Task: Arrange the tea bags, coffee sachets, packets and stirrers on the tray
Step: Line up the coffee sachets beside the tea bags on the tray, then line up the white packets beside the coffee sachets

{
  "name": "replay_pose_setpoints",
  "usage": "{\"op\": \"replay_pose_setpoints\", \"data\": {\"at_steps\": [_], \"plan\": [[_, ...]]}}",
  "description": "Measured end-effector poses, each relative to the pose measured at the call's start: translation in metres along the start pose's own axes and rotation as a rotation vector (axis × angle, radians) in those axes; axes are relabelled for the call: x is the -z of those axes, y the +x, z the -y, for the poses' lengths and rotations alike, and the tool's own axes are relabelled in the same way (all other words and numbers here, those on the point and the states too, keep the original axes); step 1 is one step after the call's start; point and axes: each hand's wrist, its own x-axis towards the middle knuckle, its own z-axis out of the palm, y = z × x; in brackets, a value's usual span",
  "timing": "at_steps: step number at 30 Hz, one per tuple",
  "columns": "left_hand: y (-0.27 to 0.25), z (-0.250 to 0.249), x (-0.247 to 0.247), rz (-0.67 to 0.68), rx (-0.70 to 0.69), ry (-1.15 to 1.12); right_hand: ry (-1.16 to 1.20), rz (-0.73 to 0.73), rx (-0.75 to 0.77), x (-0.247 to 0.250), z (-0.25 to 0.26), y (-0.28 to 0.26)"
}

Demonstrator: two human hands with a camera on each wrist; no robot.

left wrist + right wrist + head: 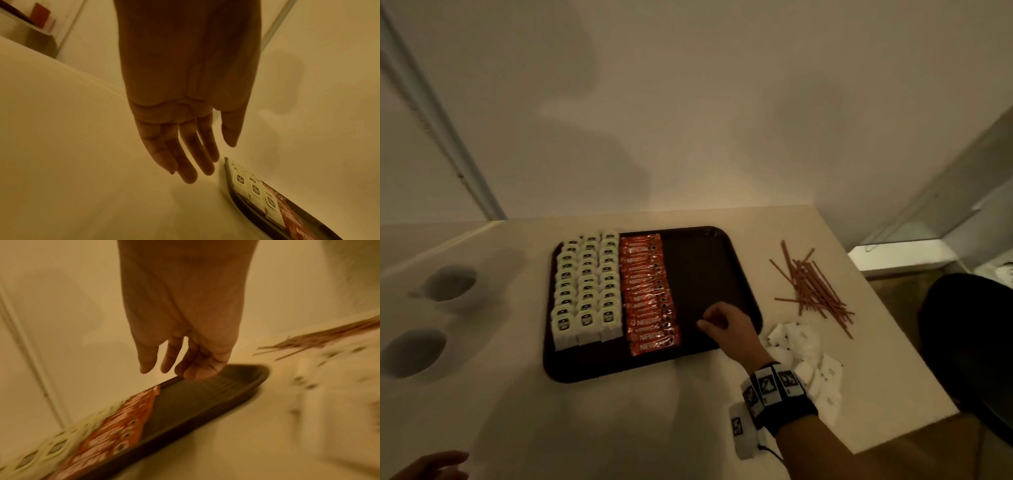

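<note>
A dark tray (709, 260) lies on the white table. Three columns of white tea bags (585, 291) fill its left part, and a column of red coffee sachets (649, 294) runs beside them. The tray's right part is bare. My right hand (719, 323) hovers over that bare part with loosely curled fingers (170, 358), holding nothing. White packets (808, 363) lie heaped right of the tray, and brown stirrers (815, 291) are scattered beyond them. My left hand (189, 154) hangs open over the table left of the tray (236, 193), at the near edge (431, 466).
Two white cups (448, 284) (410, 349) stand at the table's left side. A wall rises behind the table. The table's right edge (893, 308) drops to a floor with a dark round seat (969, 342).
</note>
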Motion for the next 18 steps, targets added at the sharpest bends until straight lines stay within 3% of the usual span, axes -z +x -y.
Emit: {"op": "replay_pose_setpoints", "data": {"at_steps": [3,6,7,9,12,14,18], "plan": [[0.054,0.003,-0.011,0.044,0.033,0.036,-0.026,-0.105,-0.076,0.042,-0.029,-0.024],[0.021,-0.041,-0.034,0.246,-0.05,0.3,-0.149,-0.118,-0.223,0.085,-0.063,-0.053],[-0.004,-0.064,-0.046,0.34,-0.111,0.325,-0.235,-0.056,-0.304,0.099,-0.072,-0.062],[-0.063,-0.118,-0.081,0.225,-0.299,0.299,-0.413,0.079,-0.459,0.118,-0.09,-0.079],[-0.129,-0.183,-0.14,0.491,-0.644,0.476,-0.404,0.164,-0.65,0.125,-0.113,-0.097],[-0.141,-0.215,-0.186,0.639,-0.753,0.598,-0.33,0.19,-0.687,0.118,-0.12,-0.104],[-0.166,-0.257,-0.286,0.797,-1.041,0.857,-0.259,0.16,-0.626,0.101,-0.119,-0.107]]}}
